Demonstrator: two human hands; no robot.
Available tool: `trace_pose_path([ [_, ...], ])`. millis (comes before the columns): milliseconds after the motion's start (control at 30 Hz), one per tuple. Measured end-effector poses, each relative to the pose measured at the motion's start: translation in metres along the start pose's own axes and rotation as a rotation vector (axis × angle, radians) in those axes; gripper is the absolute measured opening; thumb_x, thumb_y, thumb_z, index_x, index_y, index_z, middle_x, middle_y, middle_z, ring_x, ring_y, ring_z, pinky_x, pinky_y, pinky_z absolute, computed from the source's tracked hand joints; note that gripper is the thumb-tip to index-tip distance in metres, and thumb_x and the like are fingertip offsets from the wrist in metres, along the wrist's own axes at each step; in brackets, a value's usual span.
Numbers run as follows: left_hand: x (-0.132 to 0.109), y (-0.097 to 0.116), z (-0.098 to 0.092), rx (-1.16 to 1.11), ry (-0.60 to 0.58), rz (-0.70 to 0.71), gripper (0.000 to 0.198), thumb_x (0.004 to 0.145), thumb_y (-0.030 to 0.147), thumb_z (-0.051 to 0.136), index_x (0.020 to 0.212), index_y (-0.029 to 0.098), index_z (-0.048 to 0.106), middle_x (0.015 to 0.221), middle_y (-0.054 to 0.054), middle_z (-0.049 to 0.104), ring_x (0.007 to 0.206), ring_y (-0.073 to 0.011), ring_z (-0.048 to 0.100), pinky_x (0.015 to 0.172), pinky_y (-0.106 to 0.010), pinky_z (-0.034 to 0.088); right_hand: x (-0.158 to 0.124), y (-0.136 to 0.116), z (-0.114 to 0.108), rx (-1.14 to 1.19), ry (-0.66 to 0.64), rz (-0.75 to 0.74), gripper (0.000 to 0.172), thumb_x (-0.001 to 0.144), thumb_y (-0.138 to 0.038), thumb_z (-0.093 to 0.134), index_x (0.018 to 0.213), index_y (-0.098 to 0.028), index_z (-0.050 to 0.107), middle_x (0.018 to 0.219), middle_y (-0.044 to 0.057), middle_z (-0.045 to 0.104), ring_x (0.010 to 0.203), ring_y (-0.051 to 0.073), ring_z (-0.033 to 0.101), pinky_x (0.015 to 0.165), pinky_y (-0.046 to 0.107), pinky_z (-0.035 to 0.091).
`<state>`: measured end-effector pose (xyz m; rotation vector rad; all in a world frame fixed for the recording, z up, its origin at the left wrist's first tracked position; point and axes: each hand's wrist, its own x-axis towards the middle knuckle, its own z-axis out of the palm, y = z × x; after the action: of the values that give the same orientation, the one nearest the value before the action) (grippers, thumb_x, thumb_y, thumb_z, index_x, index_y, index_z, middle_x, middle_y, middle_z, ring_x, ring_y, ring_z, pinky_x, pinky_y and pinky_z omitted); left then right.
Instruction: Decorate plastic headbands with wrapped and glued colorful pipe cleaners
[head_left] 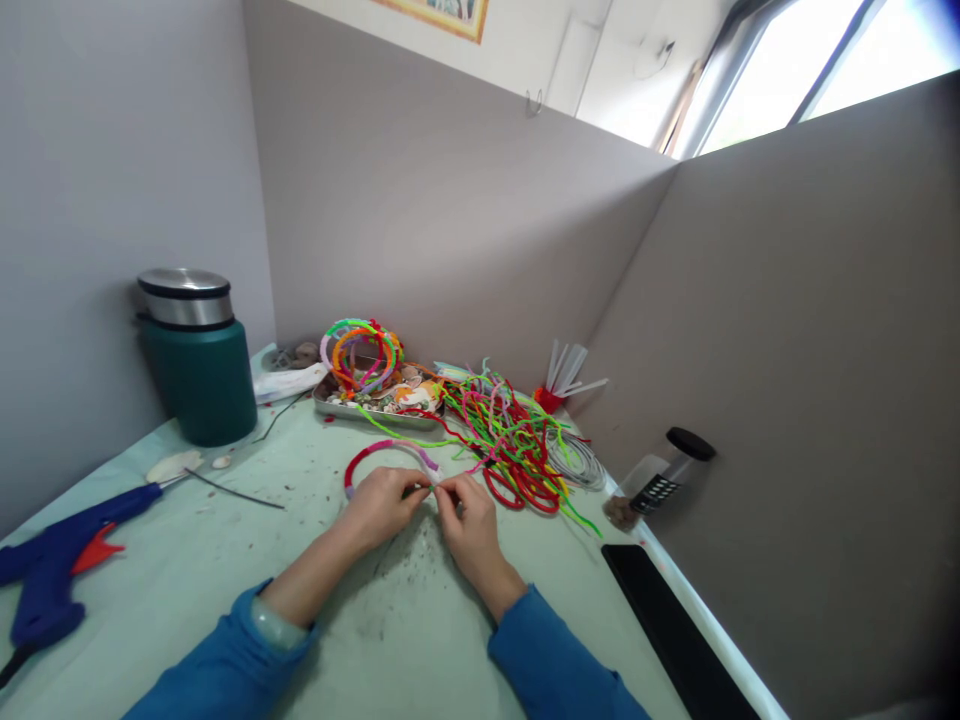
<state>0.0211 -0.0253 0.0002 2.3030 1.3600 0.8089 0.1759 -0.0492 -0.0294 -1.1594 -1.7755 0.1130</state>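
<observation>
My left hand [380, 507] and my right hand [466, 522] meet at the middle of the pale green table [225, 560], fingers pinched together on the near end of a headband [384, 452] wrapped in pink and lilac pipe cleaner. The headband arcs away from my hands and rests on the table. Both sleeves are blue. Just right of it lies a tangle of loose pipe cleaners [510, 440] in red, green and pink.
A metal tray [375, 408] holds finished coloured headbands [360, 352] and shells. A dark green flask [199, 360] stands at the left, a blue glue gun [52, 570] at the near left, glue sticks [568, 370], a small jar [660, 482] and a black phone [667, 620] at the right. Grey partitions enclose the table.
</observation>
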Motion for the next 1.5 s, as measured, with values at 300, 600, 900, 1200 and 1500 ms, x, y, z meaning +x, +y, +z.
trace_pose_path([
  [300,0.0034,-0.0067,0.0033,-0.124,0.033,0.026,0.022,0.080,0.027,0.050,0.082,0.019,0.070,0.072,-0.002,0.069,0.063,-0.0139,0.057,0.058,-0.022,0.038,-0.0002,0.0015,0.0032,0.114,-0.023,0.098,0.011,0.084,-0.018,0.050,0.078,-0.019,0.060,0.075,0.003,0.060,0.071,0.016,0.055,0.063,0.025,0.041],
  [600,0.0037,-0.0076,0.0029,-0.187,0.028,0.012,0.025,0.079,0.034,0.051,0.084,0.019,0.070,0.076,-0.002,0.069,0.066,-0.0142,0.058,0.060,-0.021,0.039,-0.0005,0.0021,0.0040,0.137,-0.047,0.128,0.011,0.084,-0.018,0.048,0.079,-0.018,0.059,0.076,0.003,0.059,0.072,0.016,0.054,0.063,0.025,0.041],
  [900,0.0037,-0.0062,0.0021,-0.099,0.042,-0.004,0.028,0.081,0.038,0.049,0.081,0.019,0.070,0.070,-0.001,0.067,0.063,-0.0132,0.056,0.057,-0.021,0.036,-0.0006,0.0019,0.0031,0.142,-0.098,0.147,0.012,0.083,-0.017,0.048,0.080,-0.018,0.060,0.077,0.003,0.060,0.072,0.016,0.054,0.064,0.025,0.040],
  [1200,0.0018,-0.0040,0.0019,-0.018,0.057,0.035,0.024,0.082,0.031,0.049,0.083,0.020,0.070,0.078,-0.002,0.070,0.072,-0.0154,0.061,0.063,-0.021,0.038,0.0006,0.0054,0.0055,0.124,-0.058,0.184,0.011,0.083,-0.020,0.049,0.079,-0.018,0.060,0.075,0.003,0.060,0.071,0.016,0.055,0.064,0.024,0.039],
  [1500,0.0018,-0.0055,0.0029,-0.023,0.077,0.048,0.020,0.081,0.028,0.051,0.088,0.020,0.069,0.086,-0.003,0.071,0.079,-0.0169,0.063,0.068,-0.022,0.041,0.0006,0.0071,0.0054,0.197,-0.066,0.232,0.013,0.082,-0.023,0.049,0.076,-0.018,0.060,0.069,0.001,0.059,0.066,0.015,0.053,0.060,0.023,0.039],
])
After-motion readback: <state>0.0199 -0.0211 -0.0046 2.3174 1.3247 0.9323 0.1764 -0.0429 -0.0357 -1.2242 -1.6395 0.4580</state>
